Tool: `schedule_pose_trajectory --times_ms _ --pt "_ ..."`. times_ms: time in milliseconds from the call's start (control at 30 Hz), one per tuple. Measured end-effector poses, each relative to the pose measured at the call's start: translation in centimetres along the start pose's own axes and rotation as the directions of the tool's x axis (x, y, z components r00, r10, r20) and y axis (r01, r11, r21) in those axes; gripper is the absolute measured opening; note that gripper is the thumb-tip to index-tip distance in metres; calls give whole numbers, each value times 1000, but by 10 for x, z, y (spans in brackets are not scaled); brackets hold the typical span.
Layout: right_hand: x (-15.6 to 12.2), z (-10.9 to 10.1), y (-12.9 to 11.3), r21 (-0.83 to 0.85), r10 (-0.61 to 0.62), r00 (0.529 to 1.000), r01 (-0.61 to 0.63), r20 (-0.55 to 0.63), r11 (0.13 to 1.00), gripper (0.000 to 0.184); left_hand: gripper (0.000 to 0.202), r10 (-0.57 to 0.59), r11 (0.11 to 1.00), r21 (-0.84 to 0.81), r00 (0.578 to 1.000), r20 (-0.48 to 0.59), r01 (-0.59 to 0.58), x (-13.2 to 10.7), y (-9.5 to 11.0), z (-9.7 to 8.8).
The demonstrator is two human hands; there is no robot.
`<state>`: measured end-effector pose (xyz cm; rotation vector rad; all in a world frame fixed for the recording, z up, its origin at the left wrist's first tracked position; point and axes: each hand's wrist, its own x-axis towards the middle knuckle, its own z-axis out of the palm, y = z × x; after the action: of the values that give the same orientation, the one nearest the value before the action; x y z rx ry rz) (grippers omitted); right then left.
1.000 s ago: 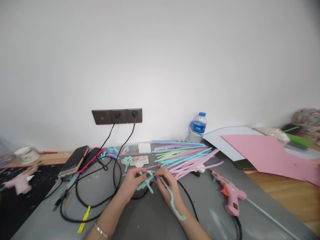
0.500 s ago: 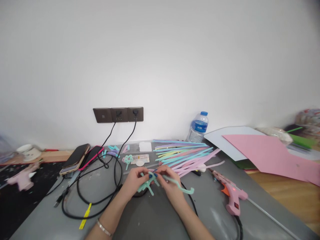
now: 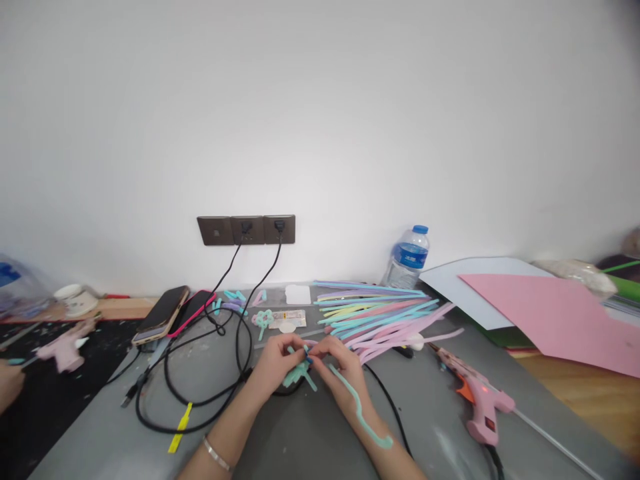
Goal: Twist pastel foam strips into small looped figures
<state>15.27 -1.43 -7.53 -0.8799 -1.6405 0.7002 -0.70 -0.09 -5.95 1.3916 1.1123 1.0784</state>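
Note:
My left hand (image 3: 278, 367) is closed around a mint-green bent pipe cleaner piece (image 3: 300, 375), with short ends sticking out below the fingers. Thumb and fingers of my right hand (image 3: 340, 368) pinch the same piece from the other side, the fingertips of both hands nearly touching. A long wavy mint strand (image 3: 361, 412) trails from there over my right wrist and ends in a small hook. Behind the hands lies a fan of pastel pipe cleaners (image 3: 375, 310). A small mint flower shape (image 3: 263, 320) rests left of them. The exact grip point is hidden by the fingers.
A pink glue gun (image 3: 483, 400) lies at right, its light on. Black cables (image 3: 167, 373) loop at left beside two phones (image 3: 163, 313). A water bottle (image 3: 407, 257) leans by the wall near pink paper (image 3: 545, 313). Another person's hand (image 3: 10, 383) shows at far left.
The long mint strand has swung down from pointing right to lying along my right wrist. The whole view has shifted slightly, and another person's hand has appeared at far left.

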Motion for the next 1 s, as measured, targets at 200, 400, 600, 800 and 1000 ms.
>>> schedule_pose_trajectory --times_ms 200,400,600,800,1000 --pt "1 -1 4 -27 -32 998 33 47 999 10 23 -122 991 -49 992 30 123 -1 -3 -2" --pt "0 -5 7 -52 -23 999 25 32 998 11 37 -218 957 -168 967 133 239 -5 -4 -3" --pt "1 -4 6 -39 -30 999 32 44 999 10 37 -217 957 -181 974 70 226 -3 -9 0" --pt "-1 -2 5 -20 -47 999 47 -15 999 8 41 -208 962 -182 978 -5 203 -2 -4 1" --pt "-2 -1 6 79 25 999 -22 -46 997 10 41 -165 977 -151 984 -72 153 -3 -1 1"
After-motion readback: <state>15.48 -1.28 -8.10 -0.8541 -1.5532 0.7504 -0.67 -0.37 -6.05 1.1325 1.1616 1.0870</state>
